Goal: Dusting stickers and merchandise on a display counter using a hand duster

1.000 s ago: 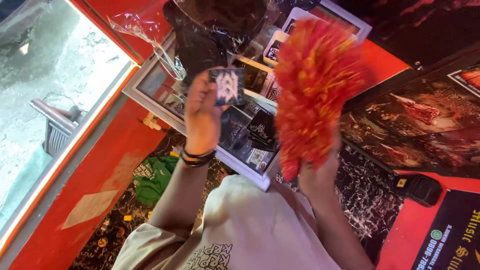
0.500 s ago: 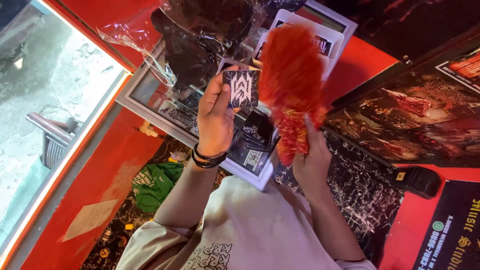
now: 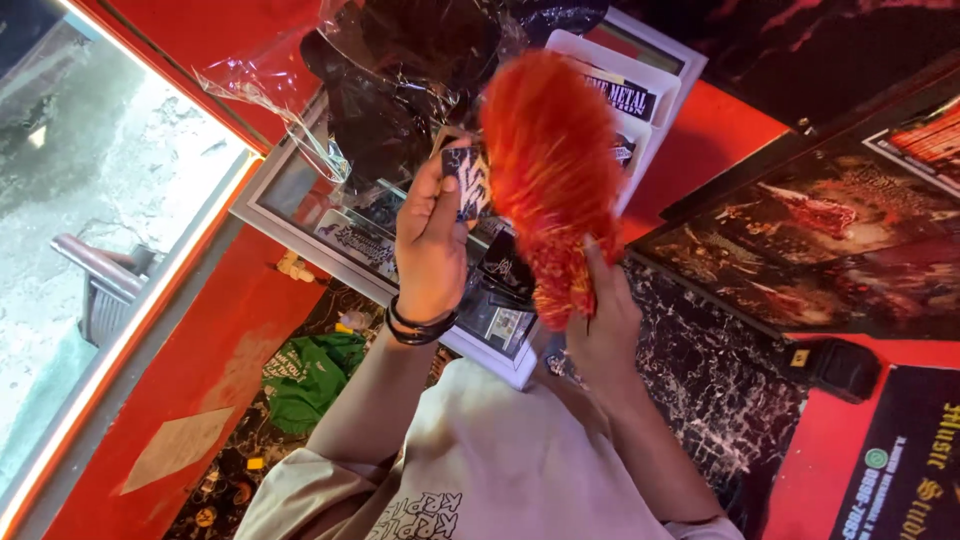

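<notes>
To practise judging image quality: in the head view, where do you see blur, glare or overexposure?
Head view: the orange feather duster is motion-blurred; the clear plastic wrap shows glare; the pale area at far left is overexposed; the left hand looks fairly sharp.

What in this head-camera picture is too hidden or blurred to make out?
- Small dark card in the left hand: its right part is covered by the orange feather duster.
- Duster handle: wrapped by the right hand.
- Duster head: motion-blurred.
- Black item in clear plastic wrap: glare hides what it is, and the top edge cuts it off.
</notes>
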